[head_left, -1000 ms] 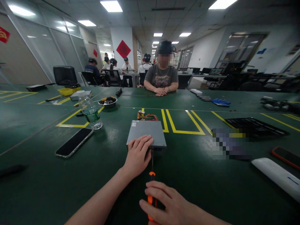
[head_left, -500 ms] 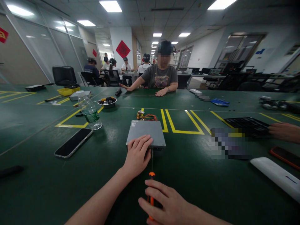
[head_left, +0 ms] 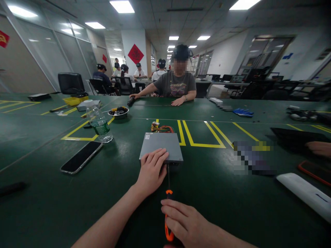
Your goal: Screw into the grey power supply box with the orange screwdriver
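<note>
A grey metal computer power supply [head_left: 161, 141] lies flat in front of me, its bundle of coloured cables [head_left: 162, 128] at the far side. My left hand [head_left: 152, 168] grips its near left corner, fingers stretched over the top and thumb down by the front face. In my right hand [head_left: 184, 218] is a screwdriver [head_left: 169, 193] with an orange and black handle, held closed between thumb and fingers. Its thin shaft points away from me and reaches the front face of the power supply. The tip is hidden at that edge.
Left of me are a phone [head_left: 82, 157], a water bottle [head_left: 100, 125] and a metal bowl [head_left: 118, 113] of parts. Rightward lie a white device [head_left: 305, 194] and an orange-edged phone [head_left: 314, 172]. Another person's hand [head_left: 320, 148] holds a dark panel [head_left: 297, 139]. A person [head_left: 178, 81] sits opposite.
My right fingers have closed more around the screwdriver handle, which has turned slightly. My left hand stays put. On the right, the dark panel has been tilted; the person opposite now grasps a dark object.
</note>
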### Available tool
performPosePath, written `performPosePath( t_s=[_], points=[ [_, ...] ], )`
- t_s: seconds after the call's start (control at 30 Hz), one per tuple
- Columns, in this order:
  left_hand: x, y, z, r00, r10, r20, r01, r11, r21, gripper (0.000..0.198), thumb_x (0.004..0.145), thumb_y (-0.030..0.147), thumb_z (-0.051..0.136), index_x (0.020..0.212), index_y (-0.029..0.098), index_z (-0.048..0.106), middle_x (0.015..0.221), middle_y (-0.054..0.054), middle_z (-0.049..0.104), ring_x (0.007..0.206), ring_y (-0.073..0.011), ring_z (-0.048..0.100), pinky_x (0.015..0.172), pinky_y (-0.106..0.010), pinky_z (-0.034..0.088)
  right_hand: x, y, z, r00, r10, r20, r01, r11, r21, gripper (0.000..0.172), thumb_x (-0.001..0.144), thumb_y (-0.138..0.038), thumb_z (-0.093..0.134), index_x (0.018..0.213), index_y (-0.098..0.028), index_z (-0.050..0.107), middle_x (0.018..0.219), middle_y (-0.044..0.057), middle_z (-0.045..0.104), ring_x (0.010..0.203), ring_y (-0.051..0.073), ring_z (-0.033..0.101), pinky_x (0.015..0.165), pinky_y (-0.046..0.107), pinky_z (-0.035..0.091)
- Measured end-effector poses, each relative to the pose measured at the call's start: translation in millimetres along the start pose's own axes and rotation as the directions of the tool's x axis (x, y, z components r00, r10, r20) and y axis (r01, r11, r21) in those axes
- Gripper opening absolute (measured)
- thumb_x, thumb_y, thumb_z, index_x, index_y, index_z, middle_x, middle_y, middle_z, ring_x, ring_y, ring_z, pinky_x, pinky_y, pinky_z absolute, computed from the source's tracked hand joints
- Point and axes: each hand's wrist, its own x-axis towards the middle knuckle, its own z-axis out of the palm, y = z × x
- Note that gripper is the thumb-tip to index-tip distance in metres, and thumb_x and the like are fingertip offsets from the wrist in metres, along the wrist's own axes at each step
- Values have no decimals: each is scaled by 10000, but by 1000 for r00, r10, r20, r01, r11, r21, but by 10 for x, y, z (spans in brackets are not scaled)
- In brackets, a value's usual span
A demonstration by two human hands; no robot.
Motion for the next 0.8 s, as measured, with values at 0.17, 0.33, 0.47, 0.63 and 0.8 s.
performPosePath(
  t_s=[0.17, 0.33, 0.47, 0.63, 0.8],
  points=[
    [1, -7, 2, 1000, -3, 5, 3, 1000, -3, 362, 840, 207, 453, 1201, 235, 471, 1272, -37, 521, 1183, -195, 438, 945, -380, 286, 52, -3, -22, 999, -29, -35, 28, 998, -49, 303, 833, -397, 525, 1013, -161, 588, 962, 63, 659, 1023, 163, 573, 836, 243, 491],
    [1, -2, -6, 1000, -2, 8, 2, 1000, 2, 359, 843, 208, 448, 1201, 236, 472, 1277, -33, 517, 1184, -191, 438, 953, -380, 284, 7, 0, 76, 984, -55, -167, 47, 998, -52, 160, 808, -331, 570, 784, -174, 590, 924, 33, 674, 981, 153, 591, 766, 238, 508],
    [5, 6, -13, 1000, 5, -2, -5, 1000, 15, 367, 833, 205, 461, 1199, 236, 477, 1261, -38, 530, 1172, -194, 452, 946, -376, 300, -4, -8, 48, 993, -6, -120, 3, 1000, -25, 146, 814, -296, 558, 748, -167, 574, 909, 27, 677, 977, 144, 593, 790, 225, 502],
    [8, 2, -7, 1000, -8, 3, 8, 1000, 10, 361, 837, 216, 462, 1197, 236, 477, 1274, -30, 519, 1183, -191, 439, 948, -374, 296, 45, -12, -34, 1000, -10, -6, 10, 1000, -20, 275, 827, -363, 529, 1002, -159, 589, 955, 43, 657, 1007, 150, 577, 835, 217, 488],
    [6, 2, -4, 1000, -5, -2, 5, 1000, 8, 345, 844, 224, 459, 1187, 235, 482, 1266, -32, 527, 1179, -191, 442, 946, -378, 291, 35, 4, 41, 997, -66, -46, 62, 996, -70, 265, 821, -381, 541, 949, -159, 604, 973, 57, 658, 1025, 166, 565, 814, 244, 494]
  ],
)
